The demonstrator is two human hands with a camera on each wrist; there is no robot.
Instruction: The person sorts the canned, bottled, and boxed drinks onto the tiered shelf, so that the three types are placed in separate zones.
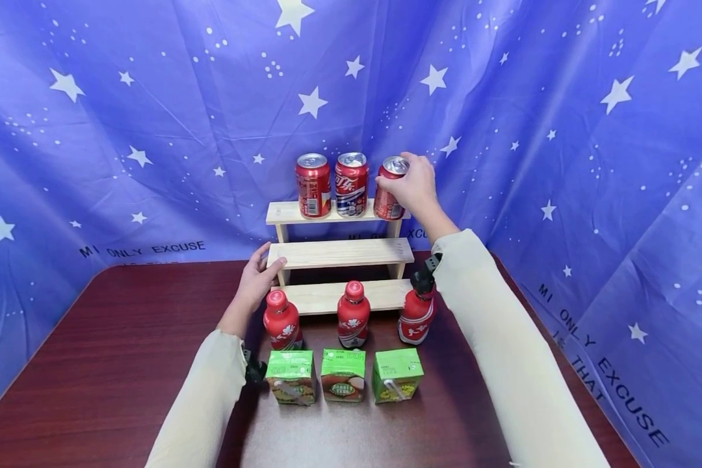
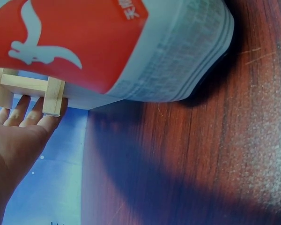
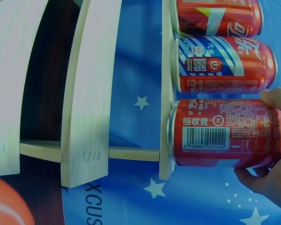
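Note:
My right hand (image 1: 412, 185) grips a red soda can (image 3: 229, 133) around its upper part, and the can's base meets the right end of the top shelf. Two more soda cans, one at the left (image 1: 313, 187) and one in the middle (image 1: 351, 185), stand upright beside it. The three-step wooden rack (image 1: 342, 253) bears them. At the left end of its middle step, my left hand (image 1: 256, 279) holds the board, thumb on top. In the left wrist view, the fingers of that hand (image 2: 23, 122) reach behind the wooden end piece (image 2: 53, 96).
Three red bottles (image 1: 353, 315) stand in a row before the rack, the right one partly behind my right wrist camera. Nearer me are three green juice boxes (image 1: 343, 377) on the dark red table (image 1: 134, 338). A blue starry curtain (image 1: 169, 130) hangs behind.

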